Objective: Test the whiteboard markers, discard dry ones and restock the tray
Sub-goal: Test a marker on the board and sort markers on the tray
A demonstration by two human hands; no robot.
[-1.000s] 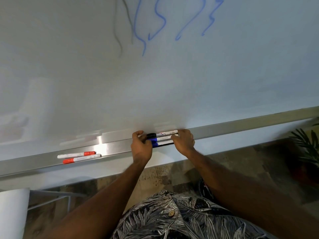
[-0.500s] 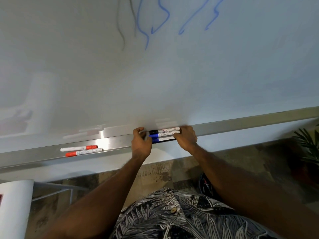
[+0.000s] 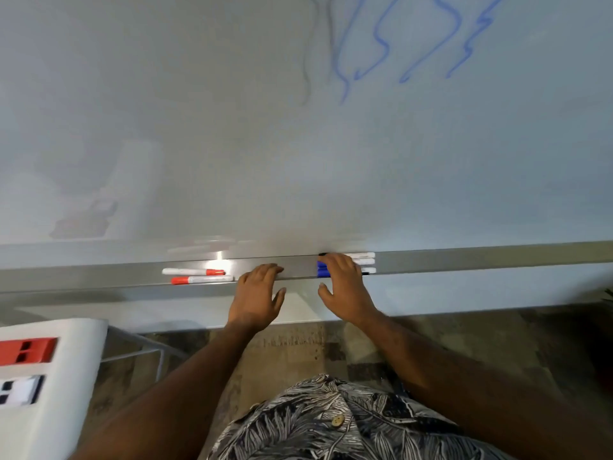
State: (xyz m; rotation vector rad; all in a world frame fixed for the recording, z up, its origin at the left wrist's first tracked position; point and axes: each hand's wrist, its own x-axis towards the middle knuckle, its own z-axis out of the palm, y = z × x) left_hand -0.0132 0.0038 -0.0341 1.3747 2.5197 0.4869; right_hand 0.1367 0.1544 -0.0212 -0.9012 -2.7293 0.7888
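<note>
the right hand [image 3: 345, 288] lies spread and relaxed, fingertips resting on the capped ends of the blue and black markers [image 3: 366, 261] in the tray [image 3: 481, 260], centre of the frame. the left hand [image 3: 257, 295] is loose and holds nothing, fingertips at the tray's front lip just left of them. these markers lie lengthwise along the tray, caps left. two red markers [image 3: 195, 275] lie further left, nearer the left hand, and are likely next.

The single head-worn camera looks forward and down, close to the whiteboard [image 3: 199, 127], its marker tray [image 3: 464, 262] running from nine to three o'clock.
</note>
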